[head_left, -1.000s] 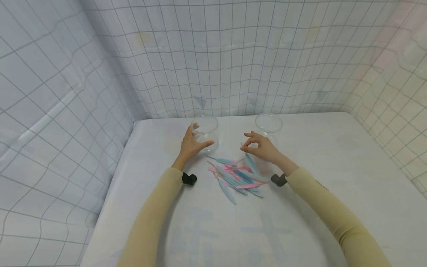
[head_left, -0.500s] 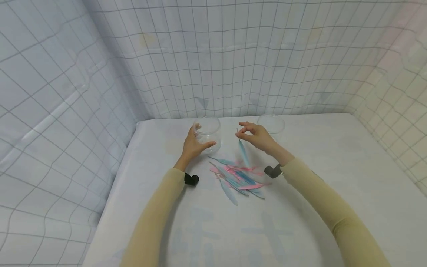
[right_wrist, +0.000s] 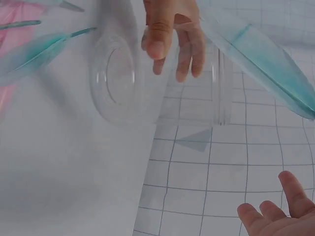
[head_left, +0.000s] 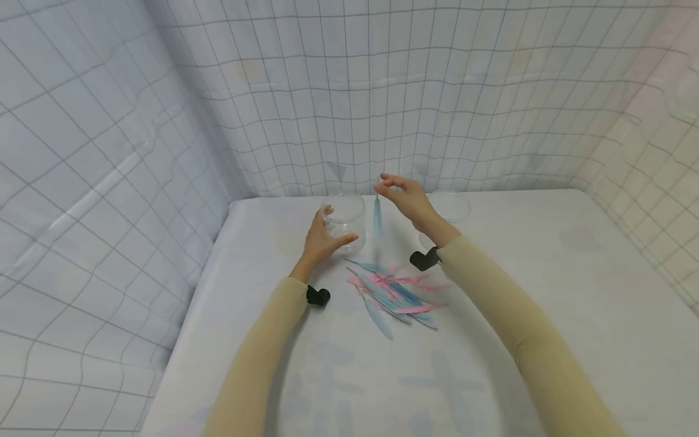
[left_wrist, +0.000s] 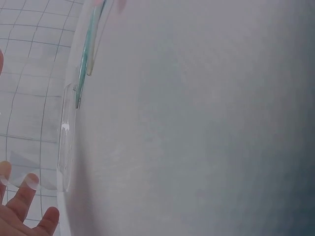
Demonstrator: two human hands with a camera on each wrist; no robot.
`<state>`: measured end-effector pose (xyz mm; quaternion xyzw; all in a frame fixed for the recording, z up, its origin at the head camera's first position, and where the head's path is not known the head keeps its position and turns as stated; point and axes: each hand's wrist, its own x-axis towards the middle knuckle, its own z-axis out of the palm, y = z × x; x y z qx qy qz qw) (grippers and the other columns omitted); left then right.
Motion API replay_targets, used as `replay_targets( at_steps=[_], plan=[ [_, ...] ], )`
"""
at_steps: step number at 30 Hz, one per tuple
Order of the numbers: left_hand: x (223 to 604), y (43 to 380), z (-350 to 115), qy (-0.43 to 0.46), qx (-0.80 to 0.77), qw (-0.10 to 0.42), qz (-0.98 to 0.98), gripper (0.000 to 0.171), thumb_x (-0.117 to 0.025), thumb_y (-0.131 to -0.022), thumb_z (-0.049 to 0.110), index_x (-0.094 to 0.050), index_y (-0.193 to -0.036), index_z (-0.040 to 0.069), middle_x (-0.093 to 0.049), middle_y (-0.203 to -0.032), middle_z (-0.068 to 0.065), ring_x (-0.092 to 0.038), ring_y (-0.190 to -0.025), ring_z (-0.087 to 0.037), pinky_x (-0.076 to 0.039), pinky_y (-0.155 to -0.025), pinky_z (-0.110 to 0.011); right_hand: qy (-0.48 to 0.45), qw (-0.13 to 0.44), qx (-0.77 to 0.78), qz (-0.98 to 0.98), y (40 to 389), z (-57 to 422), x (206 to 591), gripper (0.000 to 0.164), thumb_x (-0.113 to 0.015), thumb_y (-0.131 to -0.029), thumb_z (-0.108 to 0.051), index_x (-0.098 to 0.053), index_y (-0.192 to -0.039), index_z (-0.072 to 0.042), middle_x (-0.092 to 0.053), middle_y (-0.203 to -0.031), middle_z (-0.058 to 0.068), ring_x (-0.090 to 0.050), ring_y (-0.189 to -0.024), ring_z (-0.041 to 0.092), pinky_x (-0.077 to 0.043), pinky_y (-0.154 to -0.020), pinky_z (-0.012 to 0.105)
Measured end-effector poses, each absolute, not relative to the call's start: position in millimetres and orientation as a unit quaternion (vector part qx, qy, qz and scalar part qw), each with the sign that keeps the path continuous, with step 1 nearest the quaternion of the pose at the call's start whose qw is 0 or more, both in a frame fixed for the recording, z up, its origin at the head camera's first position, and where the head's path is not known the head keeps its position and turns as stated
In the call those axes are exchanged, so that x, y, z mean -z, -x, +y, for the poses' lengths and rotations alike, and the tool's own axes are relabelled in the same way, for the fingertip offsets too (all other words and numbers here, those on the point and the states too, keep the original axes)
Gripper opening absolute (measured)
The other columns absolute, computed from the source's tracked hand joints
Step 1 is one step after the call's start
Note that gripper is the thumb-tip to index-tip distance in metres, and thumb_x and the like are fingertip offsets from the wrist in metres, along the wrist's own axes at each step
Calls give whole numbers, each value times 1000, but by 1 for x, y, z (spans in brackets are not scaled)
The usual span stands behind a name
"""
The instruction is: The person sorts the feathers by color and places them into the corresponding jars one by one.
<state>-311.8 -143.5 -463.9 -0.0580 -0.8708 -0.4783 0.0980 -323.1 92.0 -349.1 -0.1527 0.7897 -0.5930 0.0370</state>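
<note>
In the head view my left hand grips a clear round jar from its left side, thumb in front and fingers around the back. The right wrist view shows that jar's base and my left fingers across it. Right of the jar and higher, my right hand pinches a pale teal feather by its quill, and the feather hangs straight down. Below both hands lies a loose pile of pink, pale blue and darker blue feathers.
A second clear round jar stands behind my right forearm, partly hidden by it. White cloth covers the table. Grid-patterned white sheets hang at the back and both sides.
My right hand has lifted the teal feather off the pile, moving up and left toward the gripped jar. The left hand keeps its hold on that jar.
</note>
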Motion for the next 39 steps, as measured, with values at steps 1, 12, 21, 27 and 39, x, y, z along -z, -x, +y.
replay_targets(
  at_steps=[1,12,21,27,39],
  plan=[
    [465,312,-143,59,479,97,-871,101,-81,-69,52,-26,-145,14,-37,-144,-3,-38,-125,-32,-34,-98,-52,141,32,600,787,325,89,348,41,-64,-90,-43,-64,-103,-4,-45,-142,-3,-28,-136,21,-20,-107,54],
    [471,317,-141,63,488,99,-865,99,-82,-68,50,-29,-143,14,-38,-144,-2,-39,-125,-33,-33,-99,-53,96,-119,685,712,349,46,348,30,-68,-88,-36,-67,-97,-7,-53,-135,2,-36,-131,14,-28,-106,42],
    [475,317,-137,71,488,94,-865,99,-82,-69,49,-28,-144,13,-39,-144,-3,-40,-123,-31,-32,-99,-53,130,-110,571,803,352,32,375,35,-68,-88,-39,-72,-106,-9,-47,-140,3,-32,-134,17,-24,-108,44],
    [470,319,-138,75,480,97,-868,96,-82,-71,44,-27,-144,14,-38,-145,-3,-40,-124,-31,-32,-98,-55,177,-78,505,841,348,46,385,36,-67,-88,-39,-71,-111,-11,-44,-143,6,-25,-138,21,-19,-109,48],
    [463,324,-149,70,476,97,-871,98,-82,-71,44,-25,-145,14,-37,-145,-3,-39,-125,-31,-35,-98,-51,182,22,511,840,333,87,401,42,-64,-90,-43,-66,-113,-8,-41,-145,6,-29,-136,24,-25,-107,45]
  ],
)
